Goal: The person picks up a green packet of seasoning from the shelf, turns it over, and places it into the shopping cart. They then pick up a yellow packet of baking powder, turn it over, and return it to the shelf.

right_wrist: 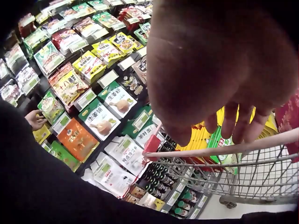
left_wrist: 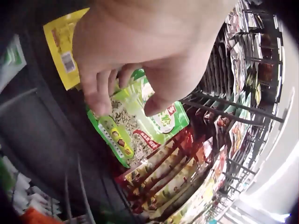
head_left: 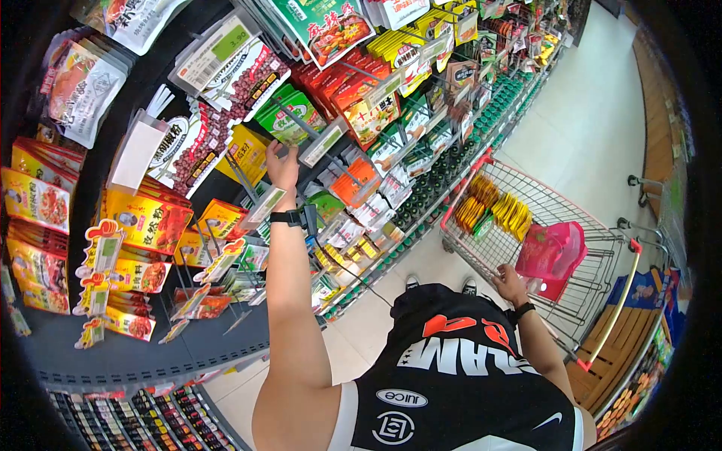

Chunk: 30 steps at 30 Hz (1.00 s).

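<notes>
My left hand (head_left: pixel 282 171) reaches up to the hanging rack, right at a stack of green seasoning packets (head_left: pixel 284 119). In the left wrist view its thumb and fingers stand apart over the front of a green packet (left_wrist: pixel 124 135) with a clear window of seeds. Beside that hand hangs a yellow packet (left_wrist: pixel 64 49). Low on the other side, my right hand (head_left: pixel 511 286) hangs loosely at the shopping cart (head_left: pixel 451 214), fingers close over its pink rim in the right wrist view. Yellow packets (head_left: pixel 511 214) and a green one lie in the cart, near a pink bag (head_left: pixel 555 252).
Metal hooks and price tags (head_left: pixel 325 143) jut out around my left hand. Orange packets (head_left: pixel 353 183) and red packets (head_left: pixel 368 113) hang nearby. Green-capped bottles (head_left: pixel 451 154) line the lower shelf. Past the cart stands a wooden slatted stand (head_left: pixel 617 346).
</notes>
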Each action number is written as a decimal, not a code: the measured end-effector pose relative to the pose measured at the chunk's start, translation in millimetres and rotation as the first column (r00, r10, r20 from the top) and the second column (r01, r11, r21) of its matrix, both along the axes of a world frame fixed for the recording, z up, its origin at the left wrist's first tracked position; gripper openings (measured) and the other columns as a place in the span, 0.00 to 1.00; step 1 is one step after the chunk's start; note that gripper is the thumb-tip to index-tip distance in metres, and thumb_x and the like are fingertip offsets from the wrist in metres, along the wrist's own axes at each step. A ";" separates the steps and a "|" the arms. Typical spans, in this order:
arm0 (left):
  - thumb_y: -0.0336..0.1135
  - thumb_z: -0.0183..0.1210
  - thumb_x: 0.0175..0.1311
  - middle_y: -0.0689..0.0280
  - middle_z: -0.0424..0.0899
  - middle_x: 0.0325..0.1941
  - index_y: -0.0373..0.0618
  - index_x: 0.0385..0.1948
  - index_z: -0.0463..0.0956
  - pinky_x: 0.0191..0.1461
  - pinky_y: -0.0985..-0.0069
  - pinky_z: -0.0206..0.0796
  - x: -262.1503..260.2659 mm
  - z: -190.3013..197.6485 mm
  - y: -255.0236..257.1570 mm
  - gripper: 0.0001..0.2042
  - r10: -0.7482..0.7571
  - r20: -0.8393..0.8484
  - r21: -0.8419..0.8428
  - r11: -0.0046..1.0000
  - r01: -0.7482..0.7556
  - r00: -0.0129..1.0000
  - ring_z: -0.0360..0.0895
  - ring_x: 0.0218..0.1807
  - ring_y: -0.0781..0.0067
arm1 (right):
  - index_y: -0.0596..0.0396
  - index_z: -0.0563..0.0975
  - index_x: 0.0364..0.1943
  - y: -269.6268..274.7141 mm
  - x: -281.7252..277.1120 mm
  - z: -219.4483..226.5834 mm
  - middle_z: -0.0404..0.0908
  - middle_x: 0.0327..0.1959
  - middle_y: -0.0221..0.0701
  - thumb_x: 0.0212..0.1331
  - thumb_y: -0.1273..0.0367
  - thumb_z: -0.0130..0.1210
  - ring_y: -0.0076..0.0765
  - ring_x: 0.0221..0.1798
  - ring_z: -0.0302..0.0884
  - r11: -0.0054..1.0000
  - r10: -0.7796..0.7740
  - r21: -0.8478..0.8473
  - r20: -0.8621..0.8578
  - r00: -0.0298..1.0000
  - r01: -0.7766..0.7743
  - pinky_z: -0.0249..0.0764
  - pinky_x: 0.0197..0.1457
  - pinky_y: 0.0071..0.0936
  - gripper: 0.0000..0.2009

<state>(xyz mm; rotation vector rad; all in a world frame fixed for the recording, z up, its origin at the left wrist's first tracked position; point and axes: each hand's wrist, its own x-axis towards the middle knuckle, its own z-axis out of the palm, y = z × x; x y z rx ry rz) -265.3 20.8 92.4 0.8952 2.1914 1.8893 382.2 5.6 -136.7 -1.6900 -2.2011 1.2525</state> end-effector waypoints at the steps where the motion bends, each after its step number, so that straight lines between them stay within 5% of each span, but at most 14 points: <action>1: 0.40 0.67 0.56 0.55 0.79 0.52 0.35 0.56 0.69 0.41 0.70 0.72 -14.6 -14.6 6.6 0.28 0.037 -0.126 -0.040 0.998 -0.043 0.991 0.80 0.44 0.67 | 0.60 0.72 0.50 -5.5 -0.7 -4.2 0.76 0.47 0.46 0.53 0.63 0.62 0.48 0.50 0.76 0.999 -0.002 0.039 0.007 1.000 0.002 0.73 0.53 0.39 0.22; 3: 0.43 0.70 0.51 0.53 0.82 0.43 0.34 0.50 0.72 0.44 0.65 0.71 -17.4 -17.1 10.1 0.28 0.139 -0.390 -0.055 0.983 -0.173 0.910 0.82 0.39 0.62 | 0.59 0.72 0.48 -15.0 2.0 -23.6 0.76 0.44 0.45 0.51 0.64 0.63 0.50 0.49 0.75 0.992 -0.024 0.121 -0.009 1.000 0.024 0.72 0.53 0.40 0.21; 6: 0.40 0.69 0.53 0.57 0.83 0.32 0.36 0.43 0.74 0.39 0.68 0.71 -22.6 -13.3 9.0 0.21 0.063 -0.364 -0.198 0.970 -0.143 0.929 0.81 0.31 0.64 | 0.58 0.73 0.46 -25.7 -4.9 -16.7 0.76 0.43 0.45 0.51 0.64 0.64 0.51 0.49 0.75 0.983 -0.068 0.171 0.042 0.997 0.060 0.72 0.53 0.41 0.20; 12: 0.30 0.59 0.65 0.68 0.74 0.20 0.40 0.30 0.68 0.25 0.78 0.61 -12.8 -15.6 11.9 0.08 -0.245 -0.090 0.202 0.945 0.259 0.965 0.72 0.20 0.79 | 0.57 0.74 0.45 -28.8 -10.7 -28.4 0.76 0.45 0.45 0.50 0.63 0.64 0.51 0.49 0.75 0.970 -0.122 0.227 0.120 0.985 0.092 0.71 0.53 0.42 0.19; 16: 0.29 0.54 0.70 0.73 0.64 0.20 0.42 0.29 0.62 0.25 0.80 0.52 22.2 19.0 -16.8 0.10 -0.244 -0.268 0.107 0.954 0.281 0.932 0.60 0.22 0.86 | 0.57 0.74 0.46 -24.9 -20.9 -24.7 0.77 0.46 0.46 0.51 0.63 0.63 0.51 0.51 0.75 0.974 -0.145 0.195 0.133 0.980 0.117 0.71 0.54 0.42 0.20; 20: 0.31 0.53 0.72 0.74 0.57 0.21 0.45 0.29 0.58 0.25 0.78 0.46 41.4 16.7 -42.6 0.12 -0.373 -0.127 0.207 0.896 0.392 0.919 0.52 0.23 0.85 | 0.58 0.74 0.48 -18.9 -48.4 -9.1 0.77 0.46 0.47 0.53 0.63 0.62 0.51 0.52 0.76 0.975 -0.112 0.207 0.137 0.984 0.082 0.71 0.56 0.42 0.20; 24: 0.34 0.52 0.74 0.71 0.66 0.27 0.44 0.39 0.62 0.35 0.79 0.58 60.3 5.9 -77.7 0.08 -0.396 -0.159 0.070 0.909 0.410 0.905 0.63 0.31 0.84 | 0.63 0.75 0.50 -5.5 -74.9 9.0 0.78 0.51 0.53 0.56 0.60 0.60 0.58 0.57 0.73 0.983 -0.173 0.086 0.104 0.979 0.165 0.69 0.61 0.43 0.22; 26: 0.34 0.51 0.74 0.67 0.77 0.38 0.46 0.42 0.63 0.50 0.81 0.61 85.1 8.8 -87.9 0.06 -0.533 0.169 0.297 0.830 0.473 0.829 0.72 0.42 0.80 | 0.64 0.76 0.49 8.7 -71.2 -20.4 0.78 0.51 0.54 0.59 0.59 0.58 0.58 0.58 0.73 0.980 -0.146 0.149 0.059 0.988 0.136 0.69 0.61 0.43 0.22; 30: 0.33 0.50 0.74 0.63 0.80 0.43 0.45 0.44 0.63 0.53 0.77 0.66 96.9 17.8 -93.5 0.07 -0.569 0.244 0.333 0.810 0.483 0.785 0.75 0.48 0.77 | 0.65 0.77 0.46 30.3 -66.5 -45.9 0.80 0.48 0.54 0.58 0.55 0.55 0.58 0.55 0.76 0.985 -0.155 0.081 0.077 0.985 0.149 0.71 0.60 0.42 0.24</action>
